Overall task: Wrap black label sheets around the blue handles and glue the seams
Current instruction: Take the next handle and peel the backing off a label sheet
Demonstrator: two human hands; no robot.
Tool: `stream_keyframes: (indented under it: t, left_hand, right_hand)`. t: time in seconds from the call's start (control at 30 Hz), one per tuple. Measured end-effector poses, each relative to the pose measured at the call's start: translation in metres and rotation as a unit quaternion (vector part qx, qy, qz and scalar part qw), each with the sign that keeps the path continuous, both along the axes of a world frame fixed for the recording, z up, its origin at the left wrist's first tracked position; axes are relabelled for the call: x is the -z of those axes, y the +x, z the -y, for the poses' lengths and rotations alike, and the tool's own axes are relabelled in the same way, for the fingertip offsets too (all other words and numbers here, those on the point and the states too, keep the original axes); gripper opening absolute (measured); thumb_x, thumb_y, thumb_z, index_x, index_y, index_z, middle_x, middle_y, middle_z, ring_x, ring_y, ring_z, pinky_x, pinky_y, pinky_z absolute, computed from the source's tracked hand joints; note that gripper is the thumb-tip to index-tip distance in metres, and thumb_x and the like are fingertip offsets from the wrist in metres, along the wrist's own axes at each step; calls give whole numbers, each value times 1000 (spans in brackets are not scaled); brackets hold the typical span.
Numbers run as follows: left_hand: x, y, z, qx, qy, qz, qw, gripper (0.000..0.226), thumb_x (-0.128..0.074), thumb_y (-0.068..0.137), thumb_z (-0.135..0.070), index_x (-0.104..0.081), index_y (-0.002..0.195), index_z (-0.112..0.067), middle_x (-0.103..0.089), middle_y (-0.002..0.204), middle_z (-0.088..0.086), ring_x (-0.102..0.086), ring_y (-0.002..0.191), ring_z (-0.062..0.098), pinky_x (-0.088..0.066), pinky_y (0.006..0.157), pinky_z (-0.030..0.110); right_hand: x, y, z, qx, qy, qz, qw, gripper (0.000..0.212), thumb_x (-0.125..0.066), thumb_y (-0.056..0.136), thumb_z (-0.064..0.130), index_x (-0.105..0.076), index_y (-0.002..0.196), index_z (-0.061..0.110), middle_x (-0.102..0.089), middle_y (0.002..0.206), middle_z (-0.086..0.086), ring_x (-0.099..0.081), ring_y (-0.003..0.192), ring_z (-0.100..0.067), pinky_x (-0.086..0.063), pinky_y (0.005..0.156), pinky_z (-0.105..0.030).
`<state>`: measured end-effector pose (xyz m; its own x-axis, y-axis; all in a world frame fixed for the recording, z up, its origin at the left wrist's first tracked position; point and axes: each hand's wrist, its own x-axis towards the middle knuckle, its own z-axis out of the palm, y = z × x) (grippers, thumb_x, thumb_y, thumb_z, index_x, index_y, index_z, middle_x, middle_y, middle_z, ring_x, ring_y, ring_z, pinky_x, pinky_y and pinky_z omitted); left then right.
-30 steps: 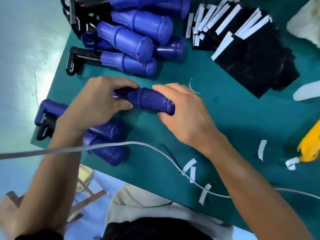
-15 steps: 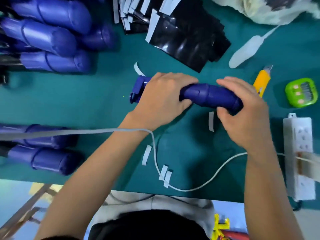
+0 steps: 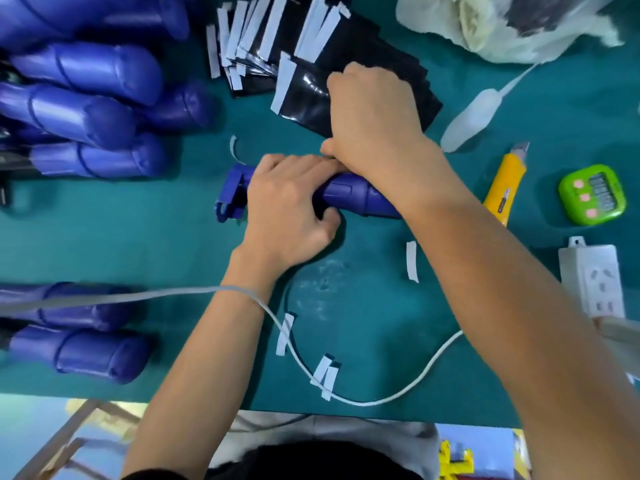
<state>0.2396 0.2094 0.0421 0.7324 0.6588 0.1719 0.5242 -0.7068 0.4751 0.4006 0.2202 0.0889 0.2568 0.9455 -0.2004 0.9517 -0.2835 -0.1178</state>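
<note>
The left hand grips a blue handle lying on its side mid-worktop, fingers curled round it. The right hand rests on the pile of black label sheets just behind. Its fingertips are hidden, so I cannot tell whether it pinches one.

The green desk carries handles heaped at left, one handle at centre, and sheets, a bag and a bottle at the back. A knife, timer and power strip lie at right, with a cable and paper strips in front.
</note>
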Motion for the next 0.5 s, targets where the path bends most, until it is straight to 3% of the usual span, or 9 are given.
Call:
stream_keyframes:
  t: [0.07, 0.17, 0.23, 0.3, 0.37, 0.4, 0.5]
  left_hand:
    - [0, -1, -2, -1, 0, 17, 1000, 46, -67, 59, -21, -73, 105, -20, -70, 94, -6, -60, 84, 24, -38, 87, 35]
    - [-1, -1, -4, -3, 3, 22, 1000, 43, -67, 59, -20, -72, 101, -19, -69, 92, -5, -60, 83, 25, -37, 85, 34]
    - [-2, 0, -3, -4, 0, 23, 1000, 47, -66, 60, -20, -74, 107, -20, -73, 98, -5, -64, 88, 24, -41, 91, 39]
    - [-4, -1, 1, 0, -1, 21, 1000, 49, -65, 63, -21, -75, 111, -21, -74, 104, -6, -66, 92, 24, -42, 95, 43]
    - [-6, -3, 3, 2, 3, 27, 1000, 49, -67, 65, -23, -75, 113, -21, -75, 109, -7, -67, 96, 22, -40, 96, 43]
    - [-6, -4, 4, 1, 3, 37, 999, 49, -68, 66, -24, -76, 114, -20, -75, 111, -7, -68, 99, 21, -39, 97, 42]
    - [-9, -4, 11, 2, -3, 97, 995, 49, -69, 76, -28, -75, 123, -15, -74, 118, -3, -67, 106, 21, -37, 95, 38]
  right_hand:
    - [0, -4, -5, -33, 21, 44, 998, 17, -66, 91, 10, -64, 108, 10, -67, 116, -16, -65, 104, -41, -32, 70, -40]
    - [-1, -12, -4, -78, 28, 43, 996, 17, -51, 91, -1, -53, 93, 16, -70, 109, -19, -66, 99, -44, -30, 70, -42]
    - [-5, -7, 1, -34, 32, 22, 999, 17, -53, 89, 3, -49, 90, 19, -69, 105, -17, -65, 96, -43, -31, 71, -41]
    - [-12, 7, 16, 67, 107, -10, 992, 12, -55, 84, 10, -49, 84, 20, -62, 84, -8, -57, 83, -38, -28, 67, -38]
    - [-18, 22, 45, 182, 254, -110, 944, 4, -52, 76, 13, -49, 76, 11, -47, 66, -6, -41, 67, -22, -24, 61, -40]
    - [-21, 25, 65, 218, 303, -182, 910, 3, -52, 74, 12, -52, 74, 9, -48, 63, -7, -39, 63, -15, -28, 58, -39]
    - [-24, 3, 121, 259, 332, -473, 774, 26, -47, 71, -6, -62, 79, 13, -62, 62, 6, -52, 52, -2, -41, 50, -20]
